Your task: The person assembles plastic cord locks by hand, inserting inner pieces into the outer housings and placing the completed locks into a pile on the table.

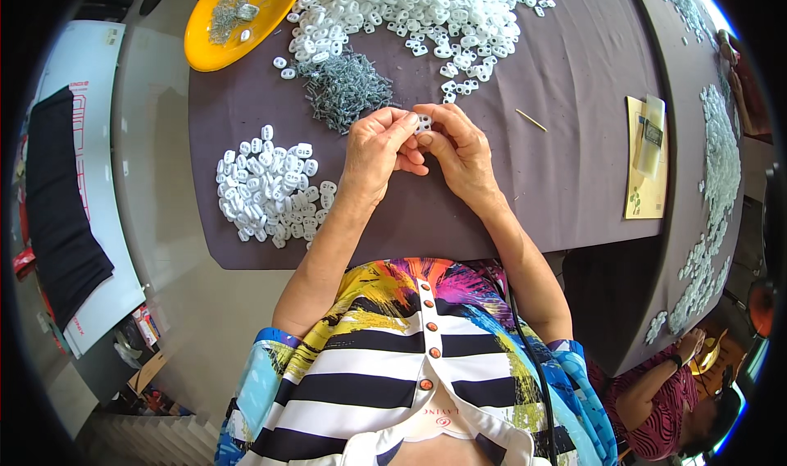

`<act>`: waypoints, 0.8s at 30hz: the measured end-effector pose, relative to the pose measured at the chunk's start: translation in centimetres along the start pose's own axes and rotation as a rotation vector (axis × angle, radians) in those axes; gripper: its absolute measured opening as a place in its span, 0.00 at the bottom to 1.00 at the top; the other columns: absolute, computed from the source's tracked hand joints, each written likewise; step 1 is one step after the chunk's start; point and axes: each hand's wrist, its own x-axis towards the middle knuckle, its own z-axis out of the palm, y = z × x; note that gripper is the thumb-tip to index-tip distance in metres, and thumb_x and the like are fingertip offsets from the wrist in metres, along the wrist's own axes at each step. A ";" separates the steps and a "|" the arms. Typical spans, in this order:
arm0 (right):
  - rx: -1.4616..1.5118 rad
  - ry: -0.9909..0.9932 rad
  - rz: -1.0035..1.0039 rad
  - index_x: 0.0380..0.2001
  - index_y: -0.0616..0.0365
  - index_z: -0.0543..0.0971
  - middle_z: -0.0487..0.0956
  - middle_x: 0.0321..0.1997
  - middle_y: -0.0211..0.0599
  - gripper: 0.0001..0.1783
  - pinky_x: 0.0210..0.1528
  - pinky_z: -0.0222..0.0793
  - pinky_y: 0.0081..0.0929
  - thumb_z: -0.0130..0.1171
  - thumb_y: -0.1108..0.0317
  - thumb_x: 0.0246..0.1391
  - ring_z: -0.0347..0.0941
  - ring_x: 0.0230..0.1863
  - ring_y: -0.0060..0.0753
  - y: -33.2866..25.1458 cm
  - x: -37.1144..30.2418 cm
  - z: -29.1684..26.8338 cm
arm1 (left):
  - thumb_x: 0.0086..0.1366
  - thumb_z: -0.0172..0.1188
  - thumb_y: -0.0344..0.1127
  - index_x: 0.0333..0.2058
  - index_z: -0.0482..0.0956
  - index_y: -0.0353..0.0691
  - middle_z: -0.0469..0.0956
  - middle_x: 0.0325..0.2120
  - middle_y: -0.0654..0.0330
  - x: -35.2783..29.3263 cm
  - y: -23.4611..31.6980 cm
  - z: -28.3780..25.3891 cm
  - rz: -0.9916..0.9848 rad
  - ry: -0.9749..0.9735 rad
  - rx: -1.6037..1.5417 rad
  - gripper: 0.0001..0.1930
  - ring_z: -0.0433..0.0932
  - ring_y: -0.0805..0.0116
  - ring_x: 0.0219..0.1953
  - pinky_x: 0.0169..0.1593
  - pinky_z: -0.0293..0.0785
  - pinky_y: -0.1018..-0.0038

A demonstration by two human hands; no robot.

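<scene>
Both of my hands meet over the table, in front of my chest. My right hand is closed, pinching a small white plastic piece with two dark holes between thumb and fingers. Against the piece's left side, my left hand is closed too, thumb pressed to index finger; whatever lies between those fingertips is hidden. Just beyond my left hand is a heap of small grey metal screws or pins. Farther off spreads a big pile of similar white pieces. A smaller pile of white pieces lies to the left.
A yellow dish holding metal bits stands at the far left. On the right are a thin stick and a yellow booklet under a clear roll. A second table with white pieces adjoins; another person sits there.
</scene>
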 end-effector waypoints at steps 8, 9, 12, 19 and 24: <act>-0.043 0.035 -0.073 0.38 0.62 0.73 0.72 0.29 0.35 0.13 0.31 0.67 0.21 0.53 0.80 0.45 0.71 0.28 0.26 0.5 0.0 0.1 | 0.59 0.53 0.35 0.30 0.73 0.31 0.71 0.17 0.60 -0.1 -0.4 0.2 0.038 0.021 -0.001 0.10 0.72 0.74 0.16 0.20 0.77 0.75; -0.050 0.033 -0.066 0.38 0.62 0.73 0.72 0.29 0.35 0.13 0.31 0.67 0.21 0.53 0.80 0.45 0.71 0.28 0.26 0.4 0.0 0.1 | 0.59 0.53 0.35 0.30 0.73 0.31 0.71 0.17 0.60 -0.1 -0.5 0.1 0.035 0.017 -0.013 0.10 0.72 0.74 0.16 0.20 0.77 0.75; -0.062 0.033 -0.074 0.37 0.62 0.73 0.72 0.29 0.35 0.13 0.30 0.67 0.21 0.53 0.79 0.45 0.71 0.28 0.27 0.2 0.0 0.1 | 0.59 0.53 0.34 0.30 0.73 0.31 0.71 0.17 0.60 -0.2 -0.5 -0.1 0.035 0.013 -0.019 0.10 0.72 0.74 0.16 0.21 0.77 0.74; -0.093 0.030 -0.072 0.37 0.62 0.74 0.72 0.29 0.36 0.13 0.30 0.67 0.21 0.53 0.80 0.44 0.71 0.28 0.28 0.2 0.0 0.1 | 0.58 0.53 0.33 0.29 0.74 0.31 0.70 0.16 0.62 -0.3 -0.7 -0.1 0.031 0.029 -0.059 0.09 0.71 0.75 0.14 0.19 0.76 0.76; -0.089 0.050 -0.106 0.37 0.62 0.73 0.72 0.29 0.36 0.13 0.30 0.67 0.22 0.53 0.80 0.44 0.72 0.28 0.29 0.2 0.0 0.1 | 0.58 0.54 0.33 0.28 0.74 0.32 0.70 0.16 0.62 -0.2 -0.6 0.1 0.040 0.027 -0.078 0.09 0.71 0.75 0.14 0.19 0.76 0.76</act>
